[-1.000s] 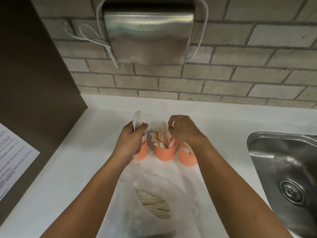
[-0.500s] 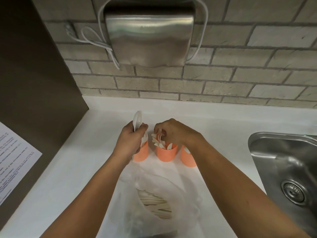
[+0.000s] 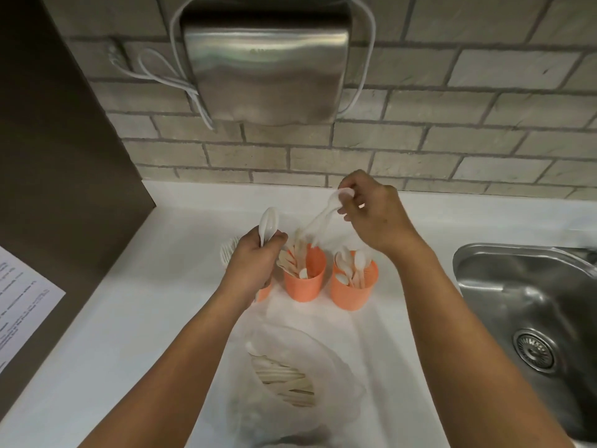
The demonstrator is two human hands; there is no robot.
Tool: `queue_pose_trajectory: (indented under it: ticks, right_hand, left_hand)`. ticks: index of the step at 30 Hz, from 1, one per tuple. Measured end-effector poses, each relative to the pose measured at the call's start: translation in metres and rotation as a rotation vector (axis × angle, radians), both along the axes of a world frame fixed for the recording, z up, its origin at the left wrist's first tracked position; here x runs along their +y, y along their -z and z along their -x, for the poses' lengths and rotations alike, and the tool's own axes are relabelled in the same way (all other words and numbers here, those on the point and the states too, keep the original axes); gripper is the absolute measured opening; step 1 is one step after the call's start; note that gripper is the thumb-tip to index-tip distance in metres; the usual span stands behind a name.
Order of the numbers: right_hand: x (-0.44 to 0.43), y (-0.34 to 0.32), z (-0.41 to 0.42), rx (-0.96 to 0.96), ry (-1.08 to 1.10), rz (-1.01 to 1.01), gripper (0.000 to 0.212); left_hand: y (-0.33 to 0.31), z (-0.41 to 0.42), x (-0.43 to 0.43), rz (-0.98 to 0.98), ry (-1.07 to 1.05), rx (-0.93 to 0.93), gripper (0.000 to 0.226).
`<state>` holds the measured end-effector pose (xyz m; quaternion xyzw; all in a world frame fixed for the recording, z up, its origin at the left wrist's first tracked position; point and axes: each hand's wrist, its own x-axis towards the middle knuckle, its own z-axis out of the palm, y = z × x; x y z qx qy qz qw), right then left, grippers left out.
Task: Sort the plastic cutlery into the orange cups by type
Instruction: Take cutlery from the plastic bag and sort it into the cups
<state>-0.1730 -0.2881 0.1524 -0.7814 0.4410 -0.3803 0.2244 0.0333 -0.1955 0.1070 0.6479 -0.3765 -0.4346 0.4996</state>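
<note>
At centre frame, a person's left hand (image 3: 253, 266) closes its grip round the handle of a white spoon (image 3: 268, 221), bowl upward, in front of the leftmost orange cup (image 3: 265, 292). The right hand (image 3: 371, 215) pinches a blurred white utensil (image 3: 323, 218) above the middle cup (image 3: 305, 284), which is packed with pale cutlery. The right cup (image 3: 353, 294) holds spoons. A clear bag (image 3: 339, 376) of more cutlery lies on the white desk (image 3: 129, 318), lower centre.

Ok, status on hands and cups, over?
Left hand grips white spoon. Right hand pinches blurred white utensil above middle cup. Left cup mostly hidden behind left hand.
</note>
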Motion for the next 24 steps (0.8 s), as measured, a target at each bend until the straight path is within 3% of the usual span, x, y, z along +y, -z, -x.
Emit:
queue_pose_trajectory:
  ticks: [3,6,15,24]
  right_hand:
    - [0.011,-0.015,0.02,-0.043,0.081,0.064,0.013]
    - [0.017,-0.018,0.036,0.034,0.097,0.082,0.015]
    - [0.019,0.032,0.047,0.233,0.08,-0.137,0.031]
    - [0.018,0.035,0.044,0.166,0.088,-0.089,0.029]
  left_hand:
    - [0.002,0.005,-0.003,0.005,0.024,-0.018,0.02]
    - [0.004,0.008,-0.005,0.009,0.029,0.009,0.02]
    - [0.01,0.009,-0.005,0.006,0.05,0.027,0.017]
    - [0.004,0.01,-0.002,0.002,0.034,0.046,0.021]
